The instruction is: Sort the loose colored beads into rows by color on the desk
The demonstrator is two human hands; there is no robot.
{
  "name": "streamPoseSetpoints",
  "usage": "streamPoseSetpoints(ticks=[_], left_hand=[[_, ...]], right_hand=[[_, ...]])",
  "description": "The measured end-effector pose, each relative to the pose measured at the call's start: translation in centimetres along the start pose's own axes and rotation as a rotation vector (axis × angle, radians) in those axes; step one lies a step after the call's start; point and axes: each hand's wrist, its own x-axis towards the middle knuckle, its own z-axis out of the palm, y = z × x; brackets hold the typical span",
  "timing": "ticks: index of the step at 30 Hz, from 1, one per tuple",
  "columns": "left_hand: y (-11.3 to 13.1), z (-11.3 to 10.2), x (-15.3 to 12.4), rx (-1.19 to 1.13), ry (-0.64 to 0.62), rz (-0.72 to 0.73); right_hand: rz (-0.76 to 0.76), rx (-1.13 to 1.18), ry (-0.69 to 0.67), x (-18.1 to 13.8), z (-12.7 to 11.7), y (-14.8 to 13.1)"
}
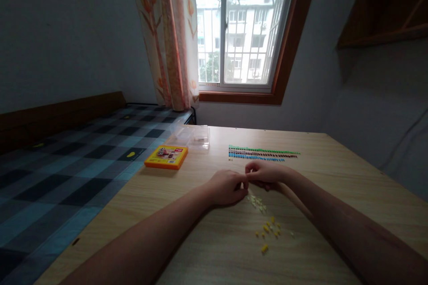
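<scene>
Both hands meet over the middle of the table, fingertips close together. My left hand (229,187) has its thumb and forefinger pinched, beside a small pile of pale yellow pieces (257,202). My right hand (264,173) is curled with its fingertips pressed together, just in front of the rows. Whatever the fingers hold is too small or hidden to make out. Behind the hands run rows of tiny pieces: green (261,149), brown (261,154) and blue (256,157). Nearer to me lie several yellow pieces (266,228), scattered loosely.
An orange-yellow box (166,157) lies at the table's left, with clear plastic trays (197,137) behind it. The wooden table (200,249) borders a bed with a checked cover (100,160). A curtain (174,44) hangs beside the window (247,31).
</scene>
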Motion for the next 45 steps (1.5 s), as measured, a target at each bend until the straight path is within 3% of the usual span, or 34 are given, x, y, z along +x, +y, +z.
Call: streamPoseSetpoints(ticks=[30,45], left_hand=[[-0.2,0.2,0.1,-0.010,0.021,0.011],[-0.3,-0.6,0.0,-0.175,-0.037,0.053]], right_hand=[[-0.032,0.005,-0.002,0.0,-0.2,0.5],[-0.090,0.029,-0.286,-0.6,-1.9,0.4]])
